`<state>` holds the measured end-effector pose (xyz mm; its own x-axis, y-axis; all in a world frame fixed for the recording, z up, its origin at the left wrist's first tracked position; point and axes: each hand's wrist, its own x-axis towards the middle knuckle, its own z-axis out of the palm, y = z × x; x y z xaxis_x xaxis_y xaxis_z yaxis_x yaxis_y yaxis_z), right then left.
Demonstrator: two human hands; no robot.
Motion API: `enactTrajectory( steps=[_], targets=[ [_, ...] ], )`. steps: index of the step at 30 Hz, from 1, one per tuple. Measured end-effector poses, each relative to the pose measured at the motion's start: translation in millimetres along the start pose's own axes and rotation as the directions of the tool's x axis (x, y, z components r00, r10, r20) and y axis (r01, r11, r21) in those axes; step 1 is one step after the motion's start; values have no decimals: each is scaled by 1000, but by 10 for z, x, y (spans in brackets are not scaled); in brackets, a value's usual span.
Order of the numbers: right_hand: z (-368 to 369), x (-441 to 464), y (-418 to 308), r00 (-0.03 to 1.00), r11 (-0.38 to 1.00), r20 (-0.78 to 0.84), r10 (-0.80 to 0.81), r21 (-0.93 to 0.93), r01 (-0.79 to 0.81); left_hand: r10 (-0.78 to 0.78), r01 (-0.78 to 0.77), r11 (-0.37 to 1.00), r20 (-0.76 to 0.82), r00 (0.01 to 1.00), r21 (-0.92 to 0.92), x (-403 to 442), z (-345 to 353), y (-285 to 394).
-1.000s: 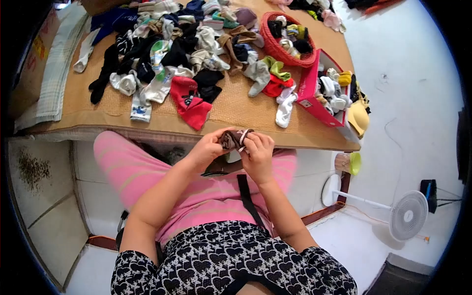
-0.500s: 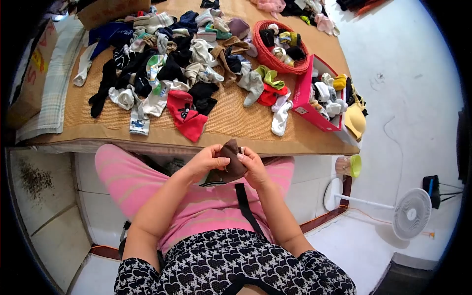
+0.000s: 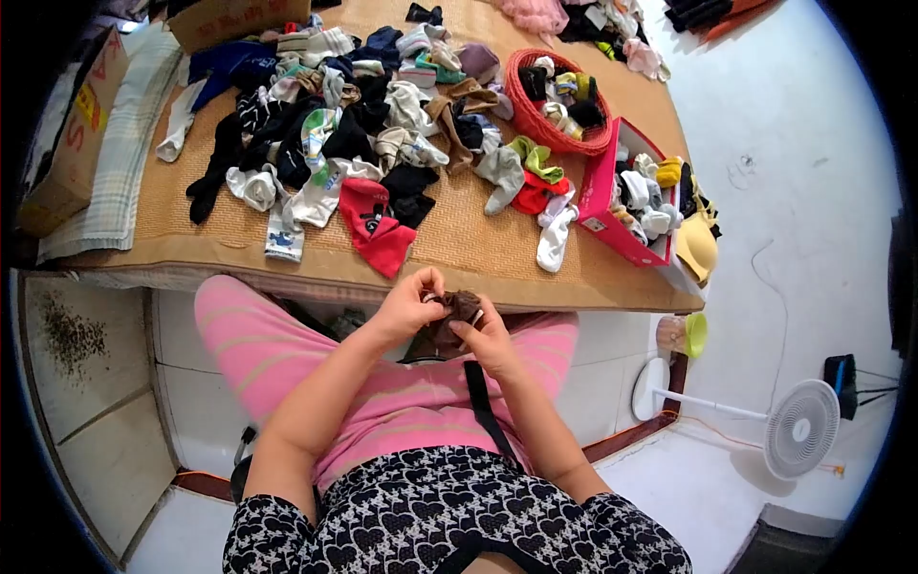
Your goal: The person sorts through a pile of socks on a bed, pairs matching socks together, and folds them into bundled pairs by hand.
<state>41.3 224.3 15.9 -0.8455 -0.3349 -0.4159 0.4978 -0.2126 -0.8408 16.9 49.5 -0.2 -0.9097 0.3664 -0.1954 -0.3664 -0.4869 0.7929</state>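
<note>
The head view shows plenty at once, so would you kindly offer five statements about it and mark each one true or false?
1. The left hand and right hand both hold the brown cloth. True.
2. The white fan stands on the woven mat. False: it is off the mat, beyond its edge.
3. A white sock lies on the mat. True.
4. The pink box is empty. False: it has bundled socks inside.
5. The red basket is upside down. False: its opening faces up.
</note>
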Motion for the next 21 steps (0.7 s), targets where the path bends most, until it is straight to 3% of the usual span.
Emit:
enactTrajectory(
  steps=[1, 2, 3, 4, 5, 6, 7, 9, 10, 11, 15, 18, 20, 21],
  targets=[
    [-16, 24, 36, 996, 951, -86, -18, -308, -9, 2, -2, 1000, 0, 1000, 3, 2, 8, -36],
    [-29, 46, 74, 985, 811, -161, -63, -583, -43, 186, -134, 911, -100, 977, 390, -2, 43, -99],
    [-3, 69, 98, 985, 812, -158, -66, -583, -39, 387, -188, 665, -118, 914, 723, -18, 108, -107],
    [33, 97, 134, 937, 617, -118, -327, -778, 117, 403, -141, 645, -178, 898, 751, -61, 189, -79],
    [69, 124, 167, 834, 348, -11, -551, -912, 217, 406, -141, 643, -179, 896, 753, -70, 203, -94],
    [106, 156, 186, 785, 225, 17, -619, -954, 198, 306, -43, 720, -262, 915, 692, -67, 200, -126],
    [113, 175, 181, 784, 225, 20, -620, -953, 202, 197, 57, 784, -335, 921, 619, -56, 181, -173],
    [127, 227, 158, 764, 112, 7, -645, -988, 103, 226, -17, 808, -282, 932, 589, -39, 107, -210],
    [115, 256, 137, 727, 84, 28, -686, -990, 117, 105, -15, 953, -284, 953, 303, -58, 143, -130],
    [94, 272, 105, 726, 84, 30, -687, -989, 120, -9, 5, 1000, -246, 969, -16, -66, 158, -77],
    [88, 261, -1, 678, 61, 99, -729, -976, 208, -64, 58, 998, -178, 982, -37, -60, 135, -117],
    [85, 214, 31, 669, 35, 156, -726, -964, 263, -64, 75, 995, -172, 983, 60, 17, 71, -183],
    [132, 163, 27, 694, 161, 62, -718, -955, 251, -66, 85, 992, -180, 981, 98, 17, 102, -161],
    [152, 145, 23, 692, 161, 64, -719, -953, 256, 3, 22, 994, -232, 973, 108, 5, 135, -168]
  ],
)
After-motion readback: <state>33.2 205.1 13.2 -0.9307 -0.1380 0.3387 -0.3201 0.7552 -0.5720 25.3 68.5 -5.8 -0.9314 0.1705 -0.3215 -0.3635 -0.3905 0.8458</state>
